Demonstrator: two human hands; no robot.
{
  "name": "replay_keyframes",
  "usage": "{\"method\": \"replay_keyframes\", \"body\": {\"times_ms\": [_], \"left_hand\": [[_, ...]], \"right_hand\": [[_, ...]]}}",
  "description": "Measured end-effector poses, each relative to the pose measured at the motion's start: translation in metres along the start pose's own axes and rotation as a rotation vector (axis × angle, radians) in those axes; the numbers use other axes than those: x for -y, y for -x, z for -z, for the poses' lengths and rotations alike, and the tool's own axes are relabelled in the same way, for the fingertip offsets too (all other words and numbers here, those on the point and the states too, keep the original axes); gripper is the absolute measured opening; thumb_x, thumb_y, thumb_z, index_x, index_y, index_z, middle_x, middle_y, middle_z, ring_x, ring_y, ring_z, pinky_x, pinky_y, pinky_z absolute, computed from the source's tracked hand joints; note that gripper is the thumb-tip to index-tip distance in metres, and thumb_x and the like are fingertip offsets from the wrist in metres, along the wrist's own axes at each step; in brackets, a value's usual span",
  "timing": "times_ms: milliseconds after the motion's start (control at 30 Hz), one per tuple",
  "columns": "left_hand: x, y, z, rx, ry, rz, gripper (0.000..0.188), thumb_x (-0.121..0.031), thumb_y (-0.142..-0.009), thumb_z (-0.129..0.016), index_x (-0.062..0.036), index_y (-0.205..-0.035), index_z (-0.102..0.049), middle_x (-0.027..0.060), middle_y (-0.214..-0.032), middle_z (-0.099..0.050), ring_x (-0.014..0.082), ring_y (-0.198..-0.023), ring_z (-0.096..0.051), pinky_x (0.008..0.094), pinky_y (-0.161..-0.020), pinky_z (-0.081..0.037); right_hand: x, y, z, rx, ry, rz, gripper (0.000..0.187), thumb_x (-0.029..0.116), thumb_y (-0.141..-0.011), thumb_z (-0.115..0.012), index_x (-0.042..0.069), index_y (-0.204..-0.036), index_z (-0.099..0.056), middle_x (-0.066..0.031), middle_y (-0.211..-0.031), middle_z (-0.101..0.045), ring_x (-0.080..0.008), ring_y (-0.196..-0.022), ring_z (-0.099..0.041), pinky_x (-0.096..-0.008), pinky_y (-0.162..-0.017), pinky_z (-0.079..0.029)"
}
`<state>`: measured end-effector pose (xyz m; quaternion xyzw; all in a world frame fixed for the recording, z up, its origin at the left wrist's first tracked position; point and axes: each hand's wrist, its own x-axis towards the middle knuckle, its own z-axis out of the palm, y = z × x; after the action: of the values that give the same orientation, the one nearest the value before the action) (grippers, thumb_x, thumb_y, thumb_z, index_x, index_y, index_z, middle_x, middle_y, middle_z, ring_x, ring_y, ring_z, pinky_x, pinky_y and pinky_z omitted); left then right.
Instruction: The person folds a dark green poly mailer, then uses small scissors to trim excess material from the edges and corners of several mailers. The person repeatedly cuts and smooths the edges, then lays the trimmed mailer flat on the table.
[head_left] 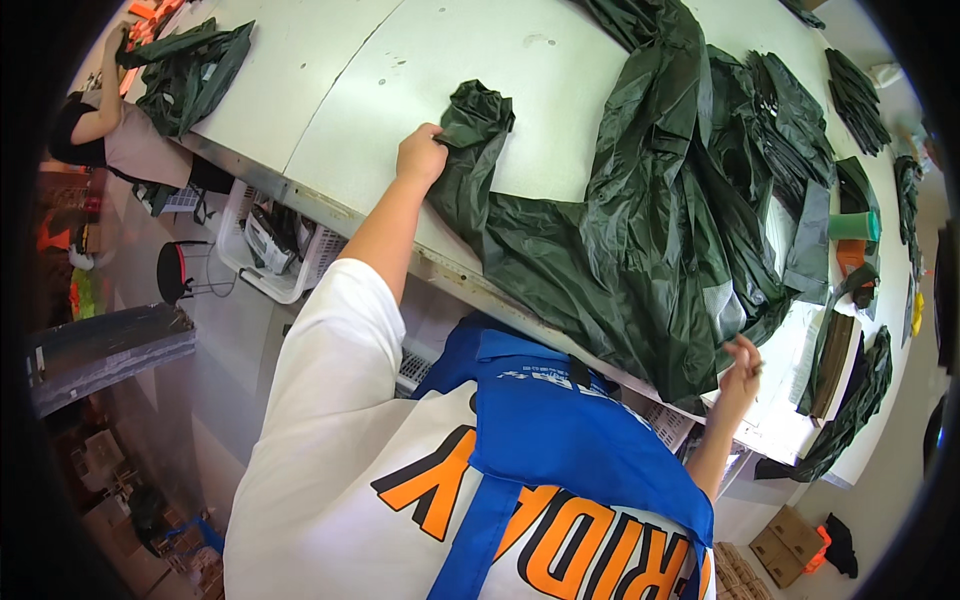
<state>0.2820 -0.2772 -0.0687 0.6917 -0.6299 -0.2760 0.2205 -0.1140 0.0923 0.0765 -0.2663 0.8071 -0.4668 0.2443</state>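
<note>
A dark green, shiny rain jacket (560,245) lies spread and wrinkled along the near edge of the table, with a light grey patch on its right part. My left hand (421,157) is closed on the end of its left sleeve, where the fabric bunches up. At the garment's lower right edge is my right hand (739,378), its fingers curled in close to the fabric. What those fingers hold, if anything, is too small to make out.
The white table (350,120) has a metal edge. More folded dark green garments (785,120) and a green roll (853,226) lie to the right. Below at left are a white plastic basket (262,285) and a stool (172,272). Another person (125,140) handles dark green fabric at far left.
</note>
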Motion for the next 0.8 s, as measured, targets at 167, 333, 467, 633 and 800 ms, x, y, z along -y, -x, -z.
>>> {"method": "replay_keyframes", "body": {"times_ms": [167,333,467,633,800], "left_hand": [[-0.095,0.074,0.035,0.023,0.514,-0.387,0.019,-0.001,-0.083,-0.062,-0.0005,-0.102,-0.062,0.0056,-0.085,-0.063,0.0110,-0.069,-0.063,0.0234,-0.059,-0.051],[-0.135,0.133,0.063,0.337,1.072,-0.271,0.011,0.001,-0.087,-0.060,0.0030,-0.098,-0.060,0.0073,-0.087,-0.064,0.0123,-0.075,-0.064,0.0234,-0.067,-0.053],[-0.135,0.141,0.075,0.407,1.210,-0.222,0.020,0.001,-0.089,-0.057,-0.0002,-0.108,-0.050,0.0107,-0.094,-0.063,0.0154,-0.076,-0.065,0.0282,-0.070,-0.056],[-0.149,0.141,0.106,0.903,1.340,0.281,0.036,-0.021,-0.091,-0.060,-0.0042,-0.119,-0.045,0.0104,-0.098,-0.064,0.0155,-0.081,-0.064,0.0287,-0.071,-0.053],[-0.157,0.144,0.093,1.016,1.126,0.181,0.049,-0.020,-0.086,-0.067,-0.0074,-0.128,-0.045,-0.0025,-0.093,-0.063,0.0065,-0.082,-0.055,0.0210,-0.068,-0.039]], "right_hand": [[0.075,0.005,-0.134,0.334,-0.528,-0.062,0.034,0.030,-0.098,-0.050,0.003,-0.117,-0.058,-0.0104,-0.103,-0.065,-0.0044,-0.051,-0.036,-0.0200,-0.047,-0.030],[0.105,-0.021,-0.207,0.501,-0.957,-0.484,0.028,0.038,-0.094,-0.056,0.010,-0.095,-0.056,-0.0013,-0.073,-0.055,-0.0060,-0.048,-0.032,-0.0213,-0.046,-0.024],[0.127,-0.016,-0.220,0.391,-0.927,-0.521,0.012,0.026,-0.092,-0.062,0.021,-0.086,-0.053,0.0083,-0.066,-0.045,-0.0054,-0.045,-0.029,-0.0222,-0.045,-0.023],[0.115,-0.013,-0.209,0.422,-0.939,-0.158,0.005,0.011,-0.094,-0.054,0.013,-0.099,-0.053,0.0063,-0.075,-0.051,-0.0042,-0.053,-0.042,-0.0208,-0.048,-0.033],[0.101,-0.016,-0.206,0.293,-0.699,0.026,0.030,-0.004,-0.090,-0.047,0.004,-0.119,-0.052,0.0002,-0.096,-0.057,-0.0091,-0.084,-0.054,-0.0223,-0.078,-0.045]]}}
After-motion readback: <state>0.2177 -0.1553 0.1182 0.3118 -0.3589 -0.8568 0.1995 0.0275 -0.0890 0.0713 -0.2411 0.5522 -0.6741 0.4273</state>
